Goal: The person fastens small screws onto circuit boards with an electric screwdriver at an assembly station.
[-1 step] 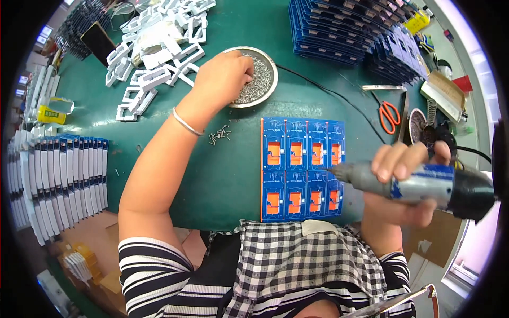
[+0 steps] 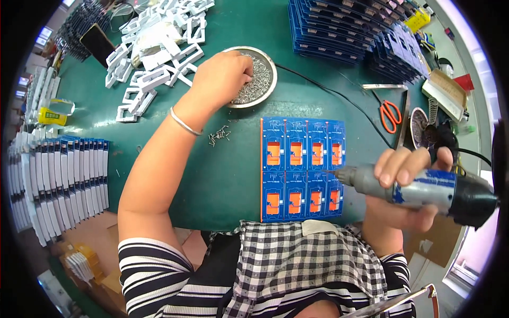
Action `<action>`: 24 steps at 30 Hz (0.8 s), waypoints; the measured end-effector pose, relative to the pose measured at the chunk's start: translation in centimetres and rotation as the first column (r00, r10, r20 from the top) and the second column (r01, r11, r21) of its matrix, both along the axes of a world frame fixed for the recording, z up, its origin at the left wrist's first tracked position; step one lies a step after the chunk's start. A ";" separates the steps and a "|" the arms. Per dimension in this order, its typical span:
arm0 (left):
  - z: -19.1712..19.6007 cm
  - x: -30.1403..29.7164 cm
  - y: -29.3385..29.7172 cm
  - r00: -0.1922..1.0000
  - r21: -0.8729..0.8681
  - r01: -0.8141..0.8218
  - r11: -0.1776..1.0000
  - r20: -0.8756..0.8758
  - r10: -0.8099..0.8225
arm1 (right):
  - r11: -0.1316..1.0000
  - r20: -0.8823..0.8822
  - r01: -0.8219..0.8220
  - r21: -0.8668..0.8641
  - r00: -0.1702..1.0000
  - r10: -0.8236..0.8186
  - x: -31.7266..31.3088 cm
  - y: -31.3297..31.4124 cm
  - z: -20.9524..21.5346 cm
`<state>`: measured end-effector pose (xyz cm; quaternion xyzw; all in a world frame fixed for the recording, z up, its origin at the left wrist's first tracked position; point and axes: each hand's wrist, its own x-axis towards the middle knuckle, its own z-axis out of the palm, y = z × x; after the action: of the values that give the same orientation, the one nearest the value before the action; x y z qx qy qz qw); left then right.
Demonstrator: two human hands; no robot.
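My left hand (image 2: 220,74) reaches into a round metal dish (image 2: 268,89) full of small screws (image 2: 255,79), fingers bunched down among them. A thin bracelet (image 2: 183,123) circles that wrist. A few loose screws (image 2: 219,135) lie on the green table below the dish. My right hand (image 2: 405,167) grips a grey and blue electric screwdriver (image 2: 429,190). Its tip points left and rests at the right edge of a blue circuit board panel (image 2: 302,164) with orange cut-outs, lying flat in front of me.
White plastic frames (image 2: 159,47) are heaped at the back left. Stacks of blue boards (image 2: 344,26) stand at the back right. Orange-handled scissors (image 2: 391,114) and a black cable (image 2: 339,95) lie to the right. Rows of white parts (image 2: 58,164) line the left edge.
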<state>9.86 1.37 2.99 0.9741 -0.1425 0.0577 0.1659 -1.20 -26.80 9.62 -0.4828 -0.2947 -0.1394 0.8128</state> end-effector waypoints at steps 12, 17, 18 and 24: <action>1.2 -5.6 -2.1 0.995 -0.311 0.043 0.949 -0.076 -0.070 | 0.993 -0.227 -0.025 0.115 0.973 0.051 -0.2 -1.0 -1.2; 0.6 -11.6 -4.4 0.944 -0.347 0.308 0.886 -0.007 -0.331 | 0.988 -0.287 -0.117 0.105 0.947 0.143 -0.2 -1.7 -1.5; 0.2 -12.2 -4.7 0.943 -0.384 0.312 0.869 0.012 -0.333 | 0.986 -0.303 -0.144 0.085 0.939 0.163 -0.2 -1.7 -1.4; -0.9 -12.8 -6.2 0.968 -0.346 0.250 0.904 0.070 -0.241 | 0.995 -0.304 -0.093 -0.028 0.949 0.080 0.1 -1.1 -1.6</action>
<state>-2.95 -4.85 2.14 0.9021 -0.2536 0.0734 0.3415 -1.12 -27.92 7.97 -0.5019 -0.1904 -0.0218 0.8434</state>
